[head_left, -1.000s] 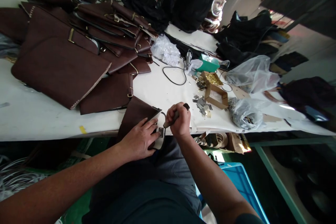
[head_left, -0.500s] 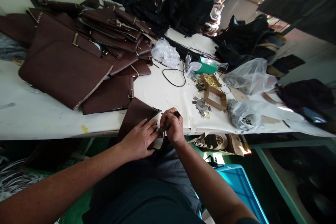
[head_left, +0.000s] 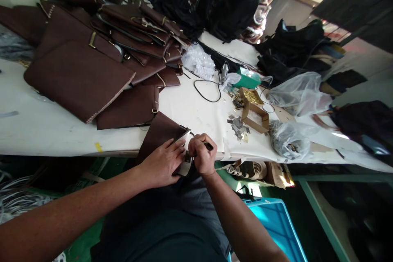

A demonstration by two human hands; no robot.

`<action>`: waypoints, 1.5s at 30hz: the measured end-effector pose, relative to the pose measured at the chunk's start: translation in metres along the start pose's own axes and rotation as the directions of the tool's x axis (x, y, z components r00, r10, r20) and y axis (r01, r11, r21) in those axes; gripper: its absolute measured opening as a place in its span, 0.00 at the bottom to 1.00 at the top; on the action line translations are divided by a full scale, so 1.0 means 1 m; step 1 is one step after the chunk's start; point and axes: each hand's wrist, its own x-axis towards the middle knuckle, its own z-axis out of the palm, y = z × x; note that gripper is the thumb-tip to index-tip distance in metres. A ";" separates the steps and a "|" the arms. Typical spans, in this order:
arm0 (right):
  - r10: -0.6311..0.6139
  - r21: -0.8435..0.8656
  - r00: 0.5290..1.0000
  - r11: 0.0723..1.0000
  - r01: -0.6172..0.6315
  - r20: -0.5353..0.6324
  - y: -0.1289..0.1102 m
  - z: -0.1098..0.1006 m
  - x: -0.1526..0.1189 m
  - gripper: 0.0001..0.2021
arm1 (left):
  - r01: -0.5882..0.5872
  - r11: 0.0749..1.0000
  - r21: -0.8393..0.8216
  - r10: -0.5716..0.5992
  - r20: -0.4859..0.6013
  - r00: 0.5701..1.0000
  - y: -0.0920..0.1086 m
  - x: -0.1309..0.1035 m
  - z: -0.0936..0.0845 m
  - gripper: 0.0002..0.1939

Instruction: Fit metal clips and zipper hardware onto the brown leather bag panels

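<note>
White worktop (head_left: 184, 104) spans mid-frame. Lower centre, I see brown leather piece (head_left: 159, 131) under flat-spread left grip (head_left: 162, 164); right grip (head_left: 203, 155) is closed round a dark tool (head_left: 208, 146). A slip beside the metal plate (head_left: 188, 157) might gouge leather.

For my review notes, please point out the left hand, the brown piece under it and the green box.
Left hand (head_left: 161, 165), head view: back of the hand.
Brown piece (head_left: 158, 133), head view: uncovered surface beyond the fingers.
Green box (head_left: 246, 82), head view: near side wall.
</note>
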 end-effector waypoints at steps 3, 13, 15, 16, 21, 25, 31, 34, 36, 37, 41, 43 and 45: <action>-0.140 0.067 0.987 0.987 0.145 -0.081 0.010 -0.003 0.000 0.18 | -0.001 1.000 0.004 0.001 0.006 1.000 0.001 0.000 -0.001 0.29; -0.099 -0.104 0.988 0.991 0.087 -0.120 0.013 -0.023 -0.024 0.17 | -0.005 0.997 0.074 0.004 0.007 1.000 0.011 0.000 -0.006 0.31; 0.028 -0.121 0.984 0.991 -0.049 -0.177 0.022 -0.033 -0.044 0.20 | -0.013 0.996 0.092 0.012 0.007 1.000 0.013 0.000 -0.007 0.30; 0.121 -0.109 0.974 0.984 -0.143 -0.190 0.029 -0.035 -0.055 0.21 | -0.019 0.995 0.101 0.019 0.006 1.000 0.014 0.000 -0.008 0.30; 0.459 0.050 0.881 0.888 -0.457 -0.115 0.071 -0.016 -0.093 0.24 | -0.039 0.986 0.161 0.038 0.007 0.999 0.020 0.000 -0.007 0.28; 0.410 0.122 0.908 0.909 -0.399 -0.084 0.058 -0.018 -0.091 0.20 | -0.062 0.983 0.172 0.070 -0.044 0.997 0.038 -0.004 -0.026 0.28; 0.118 -0.328 0.851 0.942 0.066 0.512 -0.049 -0.093 -0.060 0.07 | -0.175 0.982 0.064 0.186 -0.382 0.905 0.078 -0.015 -0.097 0.08; 0.115 -0.443 0.761 0.863 0.242 0.639 -0.095 -0.109 -0.034 0.08 | -0.032 0.999 -0.041 0.011 -0.441 0.898 0.083 -0.012 -0.102 0.12; 0.124 -0.467 0.732 0.837 0.286 0.670 -0.108 -0.105 -0.017 0.09 | 0.161 0.969 -0.189 -0.216 -0.317 0.924 0.080 -0.008 -0.085 0.17; 0.136 -0.478 0.717 0.826 0.299 0.684 -0.110 -0.099 -0.009 0.09 | 0.260 0.925 -0.277 -0.321 -0.201 0.926 0.077 -0.008 -0.073 0.19; 0.216 -0.550 0.654 0.753 0.361 0.725 -0.096 -0.072 0.022 0.08 | 0.476 0.651 -0.591 -0.523 0.105 0.846 0.073 -0.011 -0.020 0.15; 0.188 -0.575 0.694 0.725 0.380 0.695 -0.088 -0.055 0.031 0.09 | 0.499 0.559 -0.663 -0.600 0.092 0.794 0.074 -0.014 0.002 0.15; 0.042 -0.530 0.801 0.771 0.354 0.597 -0.085 -0.034 0.030 0.08 | 0.521 0.489 -0.700 -0.663 0.089 0.743 0.077 -0.014 0.019 0.18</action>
